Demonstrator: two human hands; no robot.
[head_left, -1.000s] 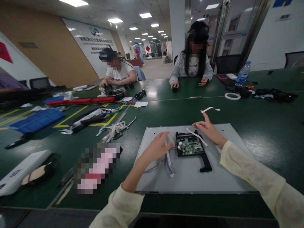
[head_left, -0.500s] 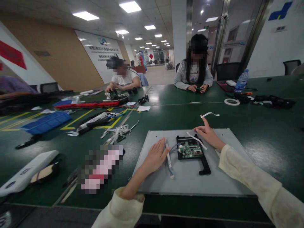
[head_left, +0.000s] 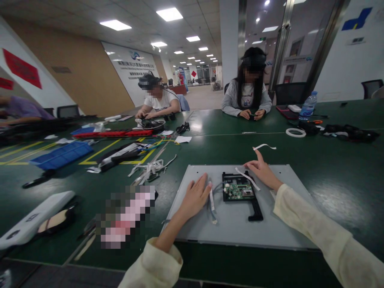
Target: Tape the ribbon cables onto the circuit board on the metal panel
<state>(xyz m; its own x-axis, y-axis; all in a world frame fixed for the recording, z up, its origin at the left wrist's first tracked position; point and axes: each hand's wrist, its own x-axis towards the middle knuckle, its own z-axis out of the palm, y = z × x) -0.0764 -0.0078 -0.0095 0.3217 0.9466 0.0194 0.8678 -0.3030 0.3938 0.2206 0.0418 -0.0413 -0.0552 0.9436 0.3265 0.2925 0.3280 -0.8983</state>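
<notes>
A grey metal panel [head_left: 279, 224] lies flat on the green table in front of me. A green circuit board [head_left: 238, 190] in a black bracket sits on its middle. My left hand [head_left: 194, 197] rests flat and open on the panel, just left of a white ribbon cable [head_left: 211, 201] and thin wires. My right hand [head_left: 261, 171] lies at the board's upper right corner with fingers stretched out, its fingertips touching a second white ribbon cable [head_left: 247, 178] that crosses the board. Neither hand holds anything.
A loose white strip [head_left: 264, 146] lies beyond the panel. Cables and strips [head_left: 149, 167], a blue tray [head_left: 61, 155] and a red bar [head_left: 114, 134] fill the left side. A tape roll [head_left: 295, 132] and water bottle [head_left: 308, 105] stand far right. Two people sit across the table.
My left hand has drawn back a little from the wires and now lies flat. The right hand stays at the board's corner. The view has tilted slightly.
</notes>
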